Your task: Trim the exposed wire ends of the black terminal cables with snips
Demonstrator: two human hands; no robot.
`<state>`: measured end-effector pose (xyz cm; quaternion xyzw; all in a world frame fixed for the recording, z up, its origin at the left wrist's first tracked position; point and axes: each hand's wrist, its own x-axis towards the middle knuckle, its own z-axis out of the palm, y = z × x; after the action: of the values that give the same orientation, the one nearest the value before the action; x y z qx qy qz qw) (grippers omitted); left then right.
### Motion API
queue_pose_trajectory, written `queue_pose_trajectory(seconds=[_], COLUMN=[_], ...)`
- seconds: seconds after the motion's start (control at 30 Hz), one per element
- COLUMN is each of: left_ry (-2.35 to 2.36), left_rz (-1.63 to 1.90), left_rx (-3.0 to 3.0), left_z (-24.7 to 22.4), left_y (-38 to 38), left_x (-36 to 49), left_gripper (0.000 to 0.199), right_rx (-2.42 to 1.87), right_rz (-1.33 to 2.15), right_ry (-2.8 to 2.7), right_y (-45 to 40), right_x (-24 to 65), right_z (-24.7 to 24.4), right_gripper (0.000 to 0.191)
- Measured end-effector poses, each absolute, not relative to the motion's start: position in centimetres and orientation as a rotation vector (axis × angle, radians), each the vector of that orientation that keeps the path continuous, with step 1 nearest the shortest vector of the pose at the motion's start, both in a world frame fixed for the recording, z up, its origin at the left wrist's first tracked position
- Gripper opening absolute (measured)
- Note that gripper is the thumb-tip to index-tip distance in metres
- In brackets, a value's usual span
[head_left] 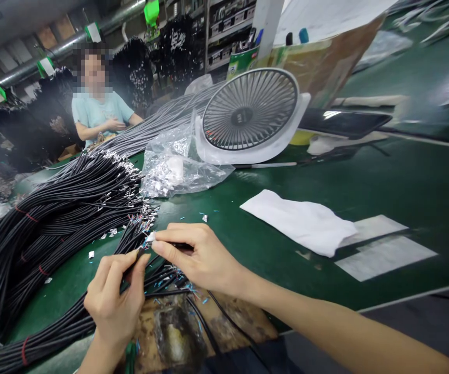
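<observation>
My left hand (115,291) is closed in a pinch around a black cable (141,253), close to its stripped end. Thumb and forefinger of my right hand (201,254) press together on a small white piece (150,238) at that cable's end, where thin coloured wires show. A slim dark object (182,245) lies inside the right hand's curl; its kind is mostly hidden. Just beyond both hands, a thick bundle of black cables (68,202) with bare, silvery ends spreads over the green table (209,213). Coloured wire scraps (187,285) lie below the right hand.
A stained wooden board (243,317) is at the near edge. Beyond stand a clear plastic bag (181,166) of small silvery pieces and a round fan (251,111). White cloth (298,218) and a phone (345,122) lie right. Another person (100,111) sits across the table.
</observation>
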<state>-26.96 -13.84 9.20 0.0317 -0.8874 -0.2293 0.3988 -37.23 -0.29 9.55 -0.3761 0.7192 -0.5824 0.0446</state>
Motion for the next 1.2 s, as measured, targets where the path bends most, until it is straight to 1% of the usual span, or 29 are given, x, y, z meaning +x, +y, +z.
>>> queue_pose_trajectory(seconds=[0.13, 0.27, 0.4, 0.47, 0.6, 0.7, 0.8, 0.87, 0.97, 1.03, 1.13, 1.2], left_ry=[-2.288, -2.348, -2.389, -2.381, -2.262, -2.187, -2.182, -2.226, -2.346, -2.42, -2.474, -2.48], left_rz=[-0.671, -0.951, -1.13, -1.317, -1.857, -2.045, -2.027, -1.976, -1.848, -1.687, -1.496, -1.537], left_rx=[0.137, 0.231, 0.259, 0.303, 0.408, 0.436, 0.401, 0.36, 0.318, 0.298, 0.28, 0.294], left_z=[9.4, 9.9, 10.3, 10.3, 10.2, 10.2, 10.2, 10.2, 10.3, 10.4, 10.6, 10.5], left_y=[-14.0, -14.1, -14.4, -14.7, -15.3, -15.6, -15.6, -15.5, -15.4, -15.2, -15.1, -15.2], left_x=[-26.9, -26.9, -27.1, -27.3, -27.6, -27.7, -27.7, -27.6, -27.5, -27.5, -27.5, -27.5], left_gripper=[0.01, 0.012, 0.024, 0.031, 0.042, 0.045, 0.045, 0.043, 0.042, 0.042, 0.041, 0.042], right_rx=[-1.141, -1.144, -1.143, -1.145, -1.15, -1.177, -1.278, -1.387, -1.577, -1.693, -1.801, -1.728], right_rz=[-1.778, -1.791, -1.795, -1.795, -1.821, -1.911, -1.988, -1.981, -1.883, -1.808, -1.756, -1.805], right_ry=[2.249, 2.242, 2.212, 2.182, 2.118, 2.105, 2.091, 2.063, 2.06, 2.083, 2.048, 1.94], right_y=[-0.3, -0.4, -0.3, -0.3, -0.2, -0.1, -0.1, -0.1, 0.1, 0.2, 0.4, 0.4], right_x=[-37.3, -37.2, -37.1, -37.1, -37.3, -37.4, -37.5, -37.5, -37.7, -37.9, -38.0, -38.0], right_z=[9.5, 9.5, 9.5, 9.6, 9.6, 9.7, 9.6, 9.4, 8.9, 8.6, 8.5, 8.5], right_gripper=[0.021, 0.02, 0.021, 0.021, 0.021, 0.017, 0.022, 0.024, 0.012, 0.007, 0.015, 0.013])
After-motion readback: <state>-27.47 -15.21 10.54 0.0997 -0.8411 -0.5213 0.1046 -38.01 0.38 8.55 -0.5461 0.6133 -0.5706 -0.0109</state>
